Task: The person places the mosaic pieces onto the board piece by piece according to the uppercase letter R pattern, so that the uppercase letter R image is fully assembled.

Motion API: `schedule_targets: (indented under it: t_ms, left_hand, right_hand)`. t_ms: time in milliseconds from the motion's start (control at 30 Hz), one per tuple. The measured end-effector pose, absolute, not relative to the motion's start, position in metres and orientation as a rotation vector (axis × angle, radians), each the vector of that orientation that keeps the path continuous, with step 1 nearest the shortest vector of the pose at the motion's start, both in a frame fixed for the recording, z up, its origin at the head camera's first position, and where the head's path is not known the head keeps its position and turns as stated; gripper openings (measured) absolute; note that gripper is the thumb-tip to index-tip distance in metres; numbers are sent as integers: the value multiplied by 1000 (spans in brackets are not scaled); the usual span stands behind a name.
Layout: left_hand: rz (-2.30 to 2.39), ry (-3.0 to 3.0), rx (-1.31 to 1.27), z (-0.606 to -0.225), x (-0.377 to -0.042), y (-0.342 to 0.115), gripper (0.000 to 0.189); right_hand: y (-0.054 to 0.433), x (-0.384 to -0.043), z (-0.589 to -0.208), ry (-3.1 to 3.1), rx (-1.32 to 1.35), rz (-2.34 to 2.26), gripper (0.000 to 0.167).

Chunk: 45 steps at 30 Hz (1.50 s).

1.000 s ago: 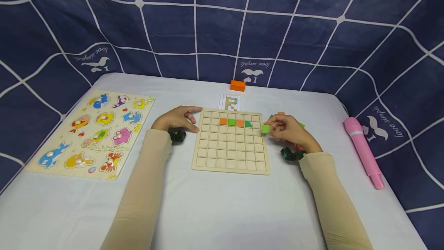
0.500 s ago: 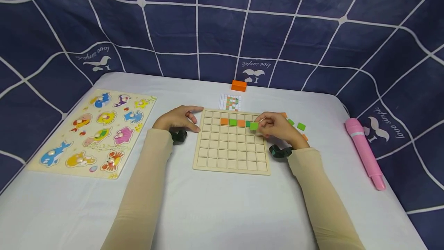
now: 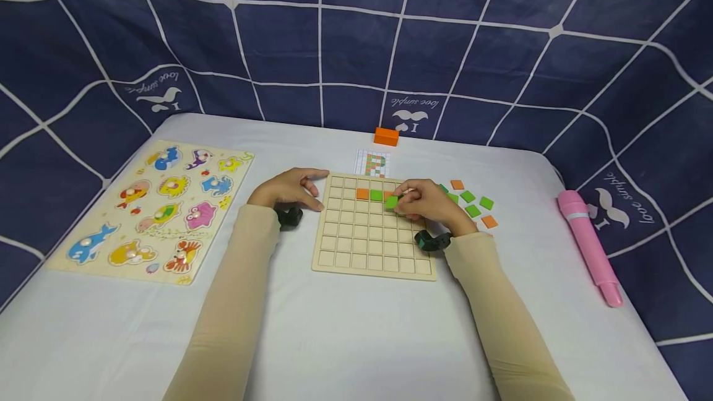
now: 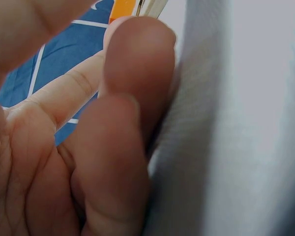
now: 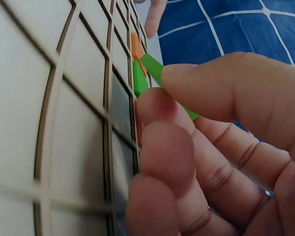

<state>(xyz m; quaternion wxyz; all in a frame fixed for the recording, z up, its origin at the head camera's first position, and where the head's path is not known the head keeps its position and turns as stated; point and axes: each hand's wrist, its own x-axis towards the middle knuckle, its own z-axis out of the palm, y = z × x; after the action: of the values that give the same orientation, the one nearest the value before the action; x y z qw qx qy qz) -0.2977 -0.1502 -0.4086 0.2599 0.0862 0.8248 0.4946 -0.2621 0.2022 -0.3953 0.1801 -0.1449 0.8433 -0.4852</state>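
Note:
My right hand (image 3: 427,202) pinches a green square tile (image 3: 392,203) between thumb and fingertips, over the upper right part of the wooden grid board (image 3: 356,262). In the right wrist view the green tile (image 5: 153,68) is tilted, held a little off the grid. An orange tile (image 3: 362,194) and a green tile (image 3: 376,195) lie in the board's second row; another orange one is partly covered by the held tile. At the board's left edge, my left hand (image 3: 286,189) rests with thumb and index finger spread, their tips right at the rim.
Loose green and orange tiles (image 3: 472,210) lie right of the board. Behind it are a patterned grid card (image 3: 375,164) and an orange block (image 3: 387,136). A sea-animal puzzle board (image 3: 184,221) lies at left, a pink microphone-shaped object (image 3: 590,246) at right. Dark blue cloth hangs behind.
My right hand has moved left from the board's right edge to above the second row, carrying the green tile. More loose tiles now show behind it. The left hand stays at the rim.

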Motion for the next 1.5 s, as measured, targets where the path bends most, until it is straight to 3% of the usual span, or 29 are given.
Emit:
schedule_targets:
  t_ms: [1500]
  left_hand:
    - [1350, 2222, 208, -409, -298, -150, 101]
  right_hand:
    - [139, -268, -395, 2523, -486, -1102, 23]
